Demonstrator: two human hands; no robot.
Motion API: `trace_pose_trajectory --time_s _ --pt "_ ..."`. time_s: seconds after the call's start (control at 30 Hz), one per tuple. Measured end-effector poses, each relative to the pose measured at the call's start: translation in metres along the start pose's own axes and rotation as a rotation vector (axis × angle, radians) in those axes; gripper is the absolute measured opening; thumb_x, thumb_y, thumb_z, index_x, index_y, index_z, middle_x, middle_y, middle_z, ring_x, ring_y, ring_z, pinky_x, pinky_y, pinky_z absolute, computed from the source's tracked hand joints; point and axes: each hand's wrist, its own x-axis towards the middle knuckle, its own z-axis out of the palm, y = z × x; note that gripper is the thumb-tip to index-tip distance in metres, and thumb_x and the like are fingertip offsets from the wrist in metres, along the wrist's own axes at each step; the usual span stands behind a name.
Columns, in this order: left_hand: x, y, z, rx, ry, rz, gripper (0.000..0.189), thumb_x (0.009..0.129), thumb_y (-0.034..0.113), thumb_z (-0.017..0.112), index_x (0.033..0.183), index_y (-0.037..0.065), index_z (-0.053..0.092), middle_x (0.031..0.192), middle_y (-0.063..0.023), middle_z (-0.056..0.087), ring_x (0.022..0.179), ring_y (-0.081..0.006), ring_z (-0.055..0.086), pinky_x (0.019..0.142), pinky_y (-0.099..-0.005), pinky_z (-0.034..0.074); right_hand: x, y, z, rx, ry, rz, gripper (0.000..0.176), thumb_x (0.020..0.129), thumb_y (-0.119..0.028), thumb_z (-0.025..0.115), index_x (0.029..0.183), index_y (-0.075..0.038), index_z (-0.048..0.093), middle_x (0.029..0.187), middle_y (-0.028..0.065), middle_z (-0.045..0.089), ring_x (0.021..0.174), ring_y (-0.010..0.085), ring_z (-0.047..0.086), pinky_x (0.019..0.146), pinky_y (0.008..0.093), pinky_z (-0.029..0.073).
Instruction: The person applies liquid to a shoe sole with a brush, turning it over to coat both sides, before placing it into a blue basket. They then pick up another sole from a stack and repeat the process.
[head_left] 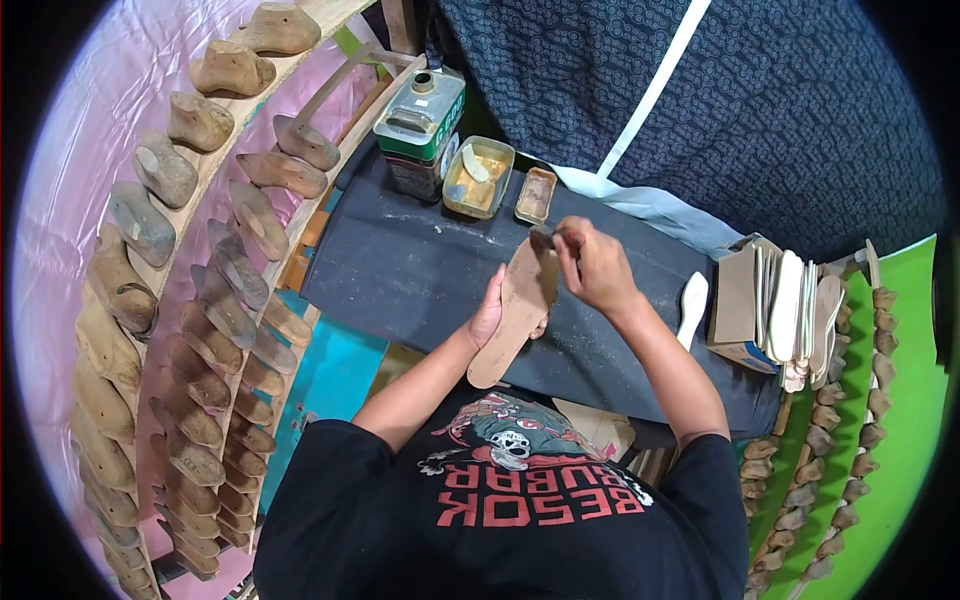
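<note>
The left hand (489,313) curls around the edge of a flat brown shoe-shaped sole (510,320) and holds it up over the dark table (400,270). The right hand (597,266) pinches a small dark tool (543,240) at the sole's far tip. Behind sits a yellow glue tub (478,178).

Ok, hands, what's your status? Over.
Left hand grips sole. Right hand holds dark tool on sole's top end. Yellow tray beyond, apart.
</note>
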Motion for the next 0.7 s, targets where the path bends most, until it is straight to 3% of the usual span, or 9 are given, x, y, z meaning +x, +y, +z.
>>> trace_pose_trajectory --time_s 0.07,0.13,0.17,0.27,0.33,0.4,0.6,0.67,0.7 --pt "-0.002 0.002 -0.004 -0.094 -0.120 -0.016 0.077 0.093 0.077 0.036 0.137 0.016 0.052 0.111 -0.0097 0.067 0.090 -0.0261 0.069 0.076 -0.0411 0.057 -0.009 -0.015 0.001 -0.043 -0.088 -0.187 0.015 0.089 -0.009 0.066 0.100 -0.005 0.055 0.076 0.0120 0.061 0.065 0.0316 0.064 0.059 0.0409 0.051" --pt "-0.006 0.007 0.016 -0.217 0.267 -0.015 0.076 0.098 0.070 0.031 0.143 0.012 0.049 0.123 -0.0115 0.065 0.108 -0.0263 0.066 0.097 -0.0425 0.053 -0.034 -0.034 0.013 0.099 -0.202 -0.165 0.015 0.087 -0.011 0.067 0.098 -0.004 0.059 0.077 0.0110 0.062 0.067 0.0310 0.064 0.060 0.0406 0.052" --pt "-0.004 0.003 -0.008 0.196 0.211 0.181 0.074 0.103 0.064 0.025 0.145 0.007 0.047 0.131 -0.0118 0.062 0.122 -0.0258 0.060 0.111 -0.0409 0.043 -0.046 -0.043 0.024 0.153 -0.205 -0.193 0.015 0.087 -0.012 0.067 0.097 -0.005 0.059 0.076 0.0113 0.062 0.067 0.0314 0.064 0.060 0.0411 0.052" --pt "-0.014 -0.006 -0.016 0.139 0.238 0.119 0.074 0.103 0.063 0.024 0.145 0.008 0.048 0.132 -0.0114 0.062 0.123 -0.0236 0.060 0.108 -0.0396 0.046 -0.052 -0.041 0.028 0.164 -0.218 -0.117 0.015 0.088 -0.013 0.068 0.097 -0.005 0.060 0.076 0.0124 0.062 0.066 0.0323 0.064 0.060 0.0423 0.052" --pt "-0.023 -0.012 -0.013 -0.125 0.125 -0.007 0.075 0.099 0.070 0.029 0.141 0.012 0.051 0.126 -0.0107 0.064 0.112 -0.0234 0.065 0.093 -0.0418 0.055 -0.049 -0.023 0.025 0.067 -0.193 -0.017 0.016 0.090 -0.012 0.067 0.100 -0.004 0.057 0.076 0.0140 0.062 0.066 0.0339 0.065 0.060 0.0426 0.052" --pt "-0.016 -0.022 -0.028 -0.106 0.028 -0.081 0.075 0.093 0.078 0.035 0.130 0.016 0.056 0.104 -0.0092 0.068 0.080 -0.0249 0.069 0.062 -0.0429 0.055 -0.036 0.001 0.024 0.003 -0.099 0.051 0.017 0.090 -0.012 0.067 0.100 -0.004 0.055 0.076 0.0139 0.062 0.066 0.0342 0.065 0.059 0.0418 0.052" --pt "-0.003 -0.017 -0.032 -0.104 -0.077 -0.081 0.076 0.095 0.075 0.034 0.134 0.014 0.055 0.109 -0.0107 0.067 0.089 -0.0263 0.069 0.074 -0.0434 0.057 -0.032 -0.004 0.021 -0.017 -0.125 -0.086 0.017 0.087 -0.010 0.068 0.097 -0.005 0.055 0.073 0.0114 0.058 0.064 0.0320 0.062 0.058 0.0409 0.050" --pt "-0.001 -0.009 -0.013 -0.100 0.291 -0.039 0.076 0.096 0.073 0.034 0.141 0.014 0.051 0.124 -0.0107 0.063 0.110 -0.0255 0.065 0.095 -0.0419 0.054 -0.041 -0.030 0.024 0.086 -0.188 -0.086 0.013 0.086 -0.007 0.066 0.095 -0.004 0.057 0.074 0.0109 0.058 0.065 0.0315 0.062 0.061 0.0415 0.051" --pt "-0.003 -0.004 -0.019 0.123 0.203 0.036 0.077 0.097 0.072 0.034 0.147 0.014 0.046 0.134 -0.0097 0.058 0.124 -0.0239 0.057 0.109 -0.0394 0.044 -0.044 -0.038 0.030 0.138 -0.187 -0.106 0.013 0.086 -0.007 0.066 0.094 -0.004 0.057 0.075 0.0112 0.058 0.066 0.0318 0.063 0.062 0.0418 0.052"
